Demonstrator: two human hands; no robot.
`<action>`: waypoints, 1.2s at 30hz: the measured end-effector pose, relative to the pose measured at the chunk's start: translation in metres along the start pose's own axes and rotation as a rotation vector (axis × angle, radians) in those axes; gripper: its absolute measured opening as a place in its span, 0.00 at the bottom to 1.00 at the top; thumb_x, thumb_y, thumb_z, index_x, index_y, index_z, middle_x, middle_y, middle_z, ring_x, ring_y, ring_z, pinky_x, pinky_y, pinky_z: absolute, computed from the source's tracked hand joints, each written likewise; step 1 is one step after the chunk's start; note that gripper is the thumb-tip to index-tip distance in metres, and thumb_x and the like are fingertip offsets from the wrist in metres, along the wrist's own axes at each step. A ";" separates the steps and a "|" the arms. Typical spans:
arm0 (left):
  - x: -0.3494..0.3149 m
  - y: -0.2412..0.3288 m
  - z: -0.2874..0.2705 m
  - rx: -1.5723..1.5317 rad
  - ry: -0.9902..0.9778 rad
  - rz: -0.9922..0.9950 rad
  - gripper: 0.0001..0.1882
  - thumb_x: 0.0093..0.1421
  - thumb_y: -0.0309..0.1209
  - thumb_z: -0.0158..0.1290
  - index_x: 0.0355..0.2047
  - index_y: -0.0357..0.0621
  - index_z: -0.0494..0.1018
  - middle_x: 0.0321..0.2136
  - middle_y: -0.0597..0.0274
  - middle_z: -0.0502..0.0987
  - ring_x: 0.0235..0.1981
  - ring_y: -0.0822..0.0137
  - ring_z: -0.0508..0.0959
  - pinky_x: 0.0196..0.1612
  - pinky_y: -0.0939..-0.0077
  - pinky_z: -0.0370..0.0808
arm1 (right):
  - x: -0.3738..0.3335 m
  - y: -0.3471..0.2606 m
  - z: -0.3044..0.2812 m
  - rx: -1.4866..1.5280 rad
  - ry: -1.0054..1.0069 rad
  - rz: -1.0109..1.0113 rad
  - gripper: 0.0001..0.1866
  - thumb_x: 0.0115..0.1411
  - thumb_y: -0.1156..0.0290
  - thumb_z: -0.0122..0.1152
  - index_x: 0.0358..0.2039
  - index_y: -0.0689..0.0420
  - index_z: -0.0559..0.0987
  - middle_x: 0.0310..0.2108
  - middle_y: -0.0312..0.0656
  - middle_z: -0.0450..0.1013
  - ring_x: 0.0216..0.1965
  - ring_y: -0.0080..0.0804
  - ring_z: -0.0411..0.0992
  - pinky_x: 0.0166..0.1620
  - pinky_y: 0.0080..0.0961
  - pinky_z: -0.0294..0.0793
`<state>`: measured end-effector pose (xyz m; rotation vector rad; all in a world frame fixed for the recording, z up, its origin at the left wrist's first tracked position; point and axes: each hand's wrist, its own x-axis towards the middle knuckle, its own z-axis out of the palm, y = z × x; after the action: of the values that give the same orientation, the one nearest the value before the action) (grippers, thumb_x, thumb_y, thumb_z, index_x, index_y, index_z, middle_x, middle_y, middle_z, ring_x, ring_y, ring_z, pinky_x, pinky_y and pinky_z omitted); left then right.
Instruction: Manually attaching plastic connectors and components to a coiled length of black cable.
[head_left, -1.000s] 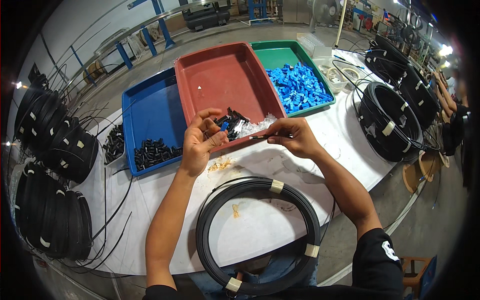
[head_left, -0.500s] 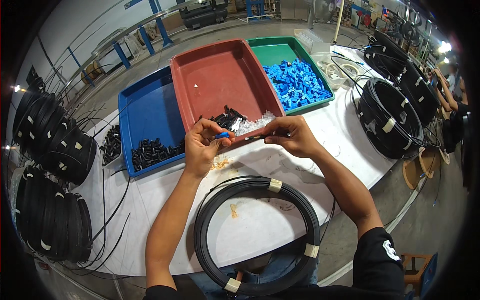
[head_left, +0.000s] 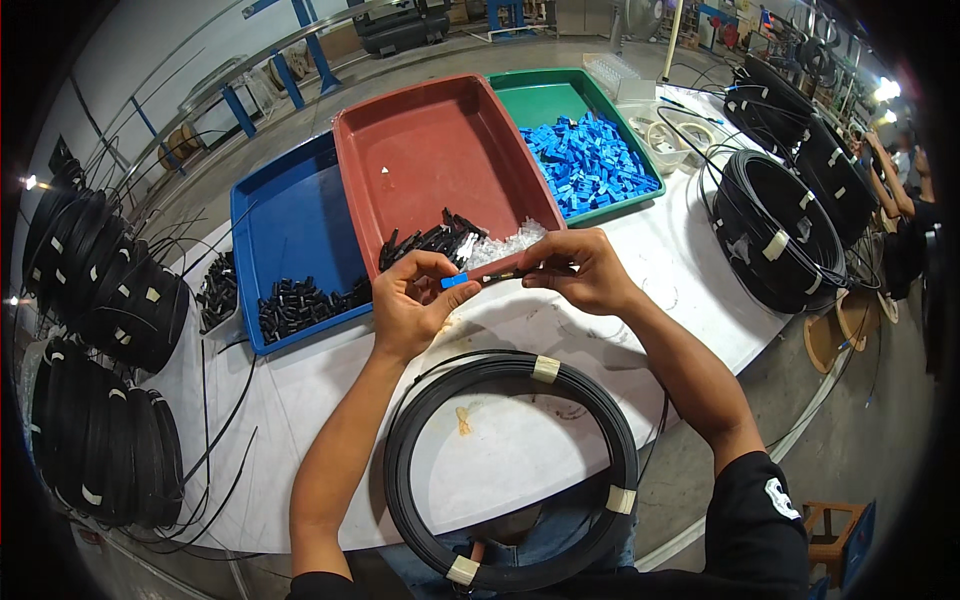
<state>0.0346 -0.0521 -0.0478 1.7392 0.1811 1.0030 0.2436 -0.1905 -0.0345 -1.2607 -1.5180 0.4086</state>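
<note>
My left hand (head_left: 415, 300) pinches a small blue connector piece (head_left: 454, 282) between thumb and fingers. My right hand (head_left: 585, 268) grips the black cable end (head_left: 510, 273) that meets the blue piece. Both hands hover over the white table just in front of the red tray (head_left: 420, 150). A taped coil of black cable (head_left: 510, 465) lies on the table below my hands, near my lap.
The red tray holds black parts (head_left: 430, 242) and clear pieces (head_left: 505, 243). A blue tray (head_left: 285, 215) holds black parts, a green tray (head_left: 560, 100) blue connectors (head_left: 585, 165). Black cable coils stack at left (head_left: 90, 330) and right (head_left: 775, 230). Another person's arm (head_left: 895, 175) is at far right.
My hands drew together: the left hand now holds a blue piece at the cable end that the right hand grips. The view shifted slightly.
</note>
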 end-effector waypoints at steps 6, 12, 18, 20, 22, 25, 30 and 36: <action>-0.005 -0.002 0.003 -0.072 -0.023 -0.075 0.13 0.50 0.20 0.68 0.34 0.35 0.77 0.28 0.56 0.82 0.31 0.71 0.83 0.35 0.84 0.79 | 0.000 -0.010 0.001 -0.172 0.013 -0.193 0.09 0.50 0.81 0.73 0.31 0.59 0.82 0.28 0.38 0.80 0.26 0.21 0.76 0.28 0.19 0.73; -0.005 0.003 0.008 -0.054 0.015 -0.108 0.12 0.48 0.20 0.69 0.32 0.34 0.78 0.28 0.57 0.82 0.31 0.71 0.83 0.34 0.83 0.80 | -0.002 -0.013 0.002 -0.165 0.041 -0.206 0.08 0.49 0.81 0.73 0.31 0.58 0.83 0.25 0.37 0.78 0.20 0.23 0.70 0.24 0.22 0.68; -0.007 0.003 0.006 0.052 0.012 -0.097 0.12 0.48 0.19 0.69 0.31 0.32 0.78 0.28 0.55 0.82 0.30 0.71 0.83 0.34 0.82 0.80 | -0.002 -0.015 0.000 -0.241 0.039 -0.262 0.08 0.48 0.81 0.73 0.29 0.58 0.83 0.21 0.37 0.75 0.19 0.26 0.71 0.23 0.23 0.68; -0.007 0.008 0.008 0.108 -0.007 -0.073 0.12 0.47 0.19 0.70 0.30 0.33 0.78 0.27 0.56 0.82 0.29 0.72 0.82 0.34 0.82 0.80 | -0.003 -0.016 -0.001 -0.264 0.027 -0.257 0.08 0.48 0.81 0.73 0.29 0.58 0.83 0.20 0.38 0.74 0.19 0.26 0.71 0.23 0.23 0.68; -0.007 0.009 0.010 0.167 -0.024 -0.050 0.12 0.47 0.20 0.70 0.30 0.33 0.78 0.27 0.57 0.82 0.29 0.74 0.81 0.34 0.82 0.80 | -0.004 -0.017 0.000 -0.264 0.006 -0.224 0.08 0.47 0.82 0.72 0.28 0.59 0.83 0.21 0.39 0.75 0.19 0.27 0.71 0.23 0.23 0.69; -0.007 0.010 0.012 0.184 0.006 -0.037 0.12 0.46 0.21 0.71 0.29 0.34 0.79 0.26 0.60 0.82 0.29 0.75 0.81 0.33 0.82 0.79 | -0.005 -0.020 0.000 -0.284 -0.005 -0.217 0.08 0.47 0.82 0.72 0.29 0.58 0.82 0.22 0.39 0.76 0.21 0.30 0.74 0.24 0.25 0.70; -0.008 0.021 0.020 0.430 -0.126 0.085 0.16 0.43 0.27 0.74 0.28 0.36 0.79 0.24 0.64 0.81 0.27 0.78 0.78 0.33 0.81 0.78 | -0.007 -0.023 0.008 -0.324 -0.031 -0.407 0.09 0.46 0.83 0.70 0.28 0.58 0.80 0.26 0.40 0.78 0.25 0.38 0.77 0.27 0.31 0.74; 0.015 0.044 0.005 0.619 -0.076 0.433 0.32 0.40 0.60 0.69 0.24 0.41 0.77 0.24 0.60 0.78 0.25 0.65 0.79 0.26 0.73 0.73 | 0.000 -0.005 -0.004 -0.191 -0.037 -0.268 0.08 0.47 0.83 0.71 0.28 0.60 0.81 0.24 0.39 0.79 0.25 0.31 0.78 0.28 0.27 0.74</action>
<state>0.0326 -0.0655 -0.0029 2.4477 0.0668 1.2754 0.2451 -0.1935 -0.0290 -1.1782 -1.7626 0.1141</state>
